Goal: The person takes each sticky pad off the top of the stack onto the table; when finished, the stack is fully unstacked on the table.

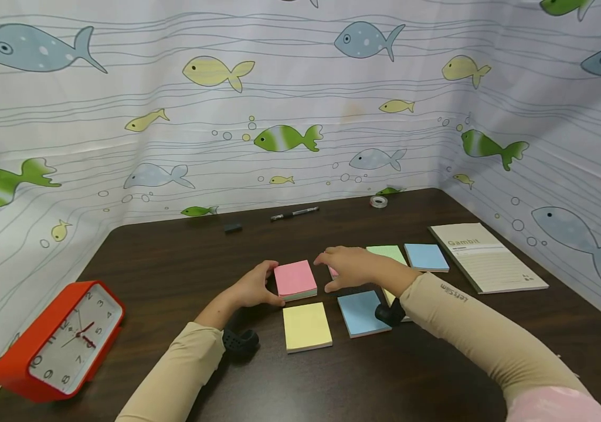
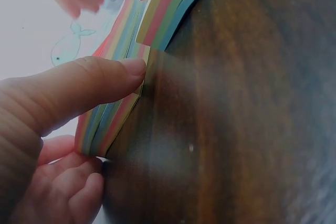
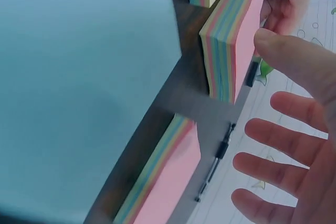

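My left hand grips the left edge of a pink-topped sticky-note pad with rainbow-striped sides. In the left wrist view its thumb presses on the pad's striped edge, with curled fingers below. The pad stands tilted off the dark table in the right wrist view. My right hand hovers just right of that pad with its fingers spread, holding nothing. Under it lies a second pink pad.
A yellow pad and a blue pad lie nearer me, a green pad, a blue pad and a notebook to the right. A red clock stands front left. A pen, tape roll and small black object lie at the back.
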`<state>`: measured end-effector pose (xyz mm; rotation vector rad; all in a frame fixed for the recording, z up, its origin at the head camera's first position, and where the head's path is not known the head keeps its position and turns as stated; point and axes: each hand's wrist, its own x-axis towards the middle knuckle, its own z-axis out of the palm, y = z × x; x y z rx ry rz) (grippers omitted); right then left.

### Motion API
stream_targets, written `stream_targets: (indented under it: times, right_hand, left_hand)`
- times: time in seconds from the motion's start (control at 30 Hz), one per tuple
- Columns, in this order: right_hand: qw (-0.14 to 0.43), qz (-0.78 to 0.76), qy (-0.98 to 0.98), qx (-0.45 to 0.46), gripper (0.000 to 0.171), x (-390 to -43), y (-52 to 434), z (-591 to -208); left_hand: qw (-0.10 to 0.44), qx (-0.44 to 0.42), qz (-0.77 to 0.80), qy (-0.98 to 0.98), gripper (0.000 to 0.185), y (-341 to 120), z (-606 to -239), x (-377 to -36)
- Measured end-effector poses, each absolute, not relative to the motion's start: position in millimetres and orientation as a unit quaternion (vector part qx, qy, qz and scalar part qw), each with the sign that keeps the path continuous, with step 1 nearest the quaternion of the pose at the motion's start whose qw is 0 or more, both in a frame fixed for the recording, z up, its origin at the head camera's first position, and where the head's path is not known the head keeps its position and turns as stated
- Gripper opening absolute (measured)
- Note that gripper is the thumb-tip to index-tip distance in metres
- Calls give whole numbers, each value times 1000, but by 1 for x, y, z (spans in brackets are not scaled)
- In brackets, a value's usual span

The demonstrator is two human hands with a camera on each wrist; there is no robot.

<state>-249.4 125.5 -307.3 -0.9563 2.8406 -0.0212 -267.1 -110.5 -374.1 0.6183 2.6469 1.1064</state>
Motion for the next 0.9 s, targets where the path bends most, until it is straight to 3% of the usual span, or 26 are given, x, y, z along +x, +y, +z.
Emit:
stream_targets:
  times: [0.9]
  right_hand:
    - [132,57,942,-303,90,-282,65,-331]
  left_hand:
    - [106,210,367,900,86,-111,-372,-266]
